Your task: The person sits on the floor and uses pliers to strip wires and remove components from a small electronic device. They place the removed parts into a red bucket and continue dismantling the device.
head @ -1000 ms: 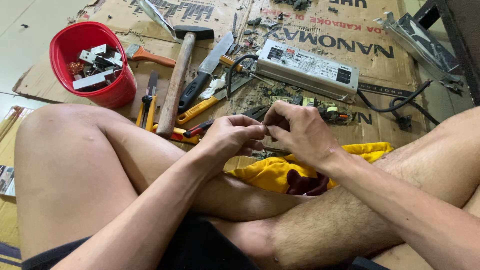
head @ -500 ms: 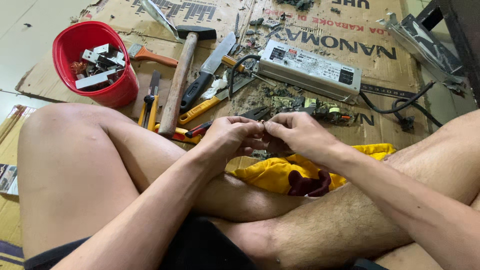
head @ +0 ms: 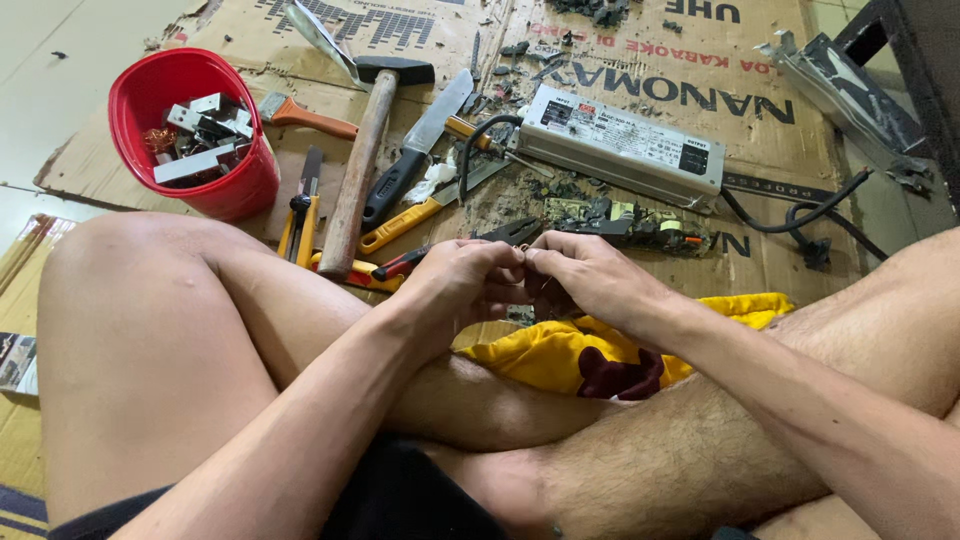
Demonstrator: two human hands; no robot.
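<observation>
Near the middle of the frame the person's left hand and right hand meet fingertip to fingertip, both curled tight around something very small pinched between them. The piece itself is hidden by the fingers, so its shape and material cannot be told; it sits right where the two hands touch, above the crossed legs. Judging by how little of it shows, it is probably light and easily dropped, best taken between thumb and forefinger tips rather than in the palm.

Just below the hands, a crumpled yellow cloth with a dark red patch lies across the person's shin. Behind the knuckles, a stripped green circuit board with mounted components rests on the flattened brown cardboard sheet that covers the floor; it looks brittle and sharp-edged. Beyond it, in the upper centre, lies a long silver metal power supply box, with a black cable curling off to the right.

To the left of the hands tools are spread out: a wooden-handled hammer with a black head, a black-handled kitchen knife, a yellow utility knife and red-handled pliers. In the upper left stands a red plastic bucket holding metal scraps.
</observation>
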